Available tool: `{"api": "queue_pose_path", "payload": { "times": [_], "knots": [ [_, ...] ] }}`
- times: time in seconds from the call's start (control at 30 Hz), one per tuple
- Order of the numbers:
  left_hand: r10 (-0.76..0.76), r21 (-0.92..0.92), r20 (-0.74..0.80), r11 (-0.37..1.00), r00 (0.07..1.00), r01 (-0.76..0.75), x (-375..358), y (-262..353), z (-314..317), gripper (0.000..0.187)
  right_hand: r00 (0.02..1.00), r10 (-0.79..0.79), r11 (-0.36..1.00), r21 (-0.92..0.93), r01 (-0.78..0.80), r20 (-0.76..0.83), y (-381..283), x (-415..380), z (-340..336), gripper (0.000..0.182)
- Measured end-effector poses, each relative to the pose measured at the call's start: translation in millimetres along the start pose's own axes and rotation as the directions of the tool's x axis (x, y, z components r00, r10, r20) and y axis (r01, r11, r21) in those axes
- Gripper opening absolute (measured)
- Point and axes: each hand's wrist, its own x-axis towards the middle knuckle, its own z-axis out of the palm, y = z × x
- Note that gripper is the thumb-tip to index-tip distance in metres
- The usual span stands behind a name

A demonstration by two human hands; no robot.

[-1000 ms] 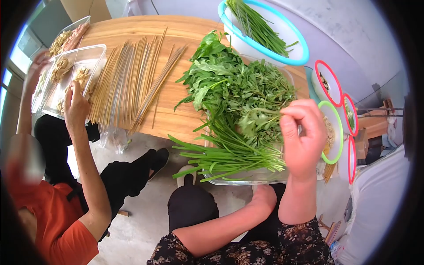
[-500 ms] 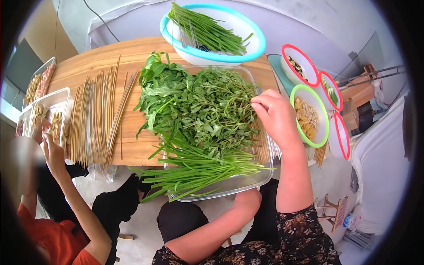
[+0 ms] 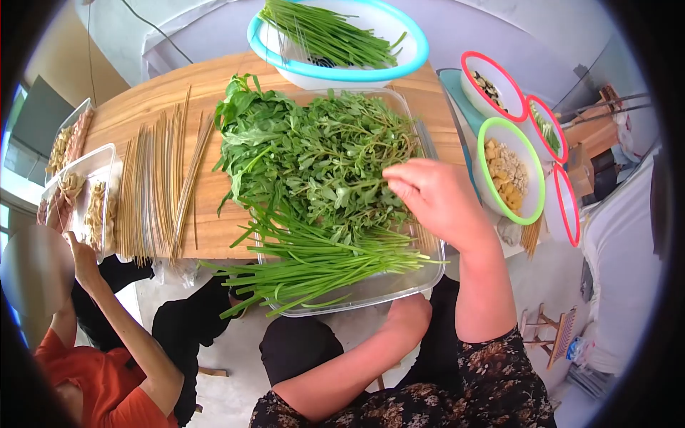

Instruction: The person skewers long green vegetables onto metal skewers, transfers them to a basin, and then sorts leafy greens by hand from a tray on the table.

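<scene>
A clear plastic tray (image 3: 364, 303) holds three bunches of greens. Small-leaved purslane (image 3: 342, 157) lies on the right, broad leafy greens (image 3: 253, 135) on the left, and garlic chives (image 3: 328, 260) across the front, hanging over the tray's left edge. My right hand (image 3: 439, 200) is at the right side of the purslane, thumb and forefinger pinched together on a stem end. Below the tray's front edge, my left hand (image 3: 412, 310) is mostly tucked under the tray, its fingers hidden.
Bamboo skewers (image 3: 153, 189) lie on the wooden table (image 3: 235, 71). A blue-rimmed basin (image 3: 399, 71) of chives stands behind. At right are a green-rimmed bowl (image 3: 539, 185) and red-rimmed bowls (image 3: 524, 107). A co-worker's hand (image 3: 84, 260) is by food containers (image 3: 113, 207) at left.
My right hand has moved left and slightly down, from the tray's right edge onto the purslane stems. The camera view has shifted slightly. My left arm stays low by the tray.
</scene>
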Motion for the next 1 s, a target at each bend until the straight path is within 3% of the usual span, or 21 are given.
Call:
{"api": "queue_pose_path", "payload": {
  "times": [0.07,0.1,0.2,0.27,0.33,0.4,0.43,0.47,0.5,0.57,0.6,0.67,0.7,0.73,0.8,1.0],
  "knots": [
    [-0.009,0.047,-0.015,0.999,1.000,0.009,-4,5,8,0.028,0.966,0.162,0.938,0.334,-0.089,-0.199,-9,-4,1,0.013],
    [-0.015,0.098,-0.043,0.995,0.999,0.019,-5,7,10,0.023,0.950,0.184,0.893,0.447,-0.054,-0.252,-13,-6,-5,0.016],
    [0.029,0.175,-0.048,0.984,0.998,-0.020,-10,11,12,0.023,0.931,0.182,0.860,0.510,0.006,-0.317,-21,-21,-21,0.018],
    [0.026,0.171,-0.050,0.985,0.998,-0.017,-15,16,13,0.026,0.932,0.147,0.890,0.456,0.022,-0.332,-24,-33,-27,0.021],
    [0.024,0.165,-0.051,0.986,0.998,-0.015,-21,24,13,0.029,0.960,0.057,0.916,0.398,0.059,-0.273,-32,-49,-32,0.026],
    [-0.048,0.056,-0.057,0.997,0.997,0.051,-27,33,12,0.018,0.978,0.024,0.940,0.338,0.048,-0.208,-43,-63,-33,0.027],
    [-0.049,0.061,-0.058,0.997,0.997,0.052,-20,34,33,0.018,0.975,-0.136,0.937,0.297,0.184,-0.175,-55,-68,-30,0.024],
    [-0.093,-0.333,-0.435,0.941,0.895,-0.064,-5,33,71,0.018,0.946,-0.294,0.911,0.262,0.320,-0.135,-67,-74,-25,0.021],
    [-0.275,-0.592,-0.697,0.742,0.663,-0.315,1,32,93,0.017,0.939,-0.335,0.890,0.301,0.343,-0.077,-76,-85,-16,0.019],
    [-0.269,-0.585,-0.684,0.758,0.678,-0.290,-10,34,110,0.017,0.912,-0.393,0.880,0.336,0.335,0.119,-93,-113,4,0.020],
    [-0.261,-0.579,-0.674,0.768,0.691,-0.274,-16,36,115,0.017,0.911,-0.397,0.877,0.338,0.341,0.113,-98,-128,12,0.020],
    [-0.258,-0.566,-0.663,0.788,0.703,-0.244,-23,40,121,0.018,0.850,-0.422,0.904,0.214,0.370,0.314,-103,-152,27,0.024],
    [-0.257,-0.560,-0.658,0.795,0.708,-0.232,-25,43,123,0.018,0.819,-0.357,0.932,0.109,0.346,0.449,-102,-164,29,0.030],
    [-0.257,-0.555,-0.653,0.803,0.712,-0.219,-26,46,124,0.018,0.813,-0.368,0.927,0.108,0.359,0.451,-95,-175,33,0.030],
    [-0.249,-0.540,-0.640,0.819,0.727,-0.195,-27,53,124,0.018,0.856,-0.441,0.897,0.173,0.407,0.270,-80,-192,40,0.041],
    [-0.170,-0.453,-0.533,0.885,0.829,-0.109,-14,59,128,0.019,0.850,-0.502,0.859,0.208,0.469,0.157,-57,-216,36,0.047]
  ]
}}
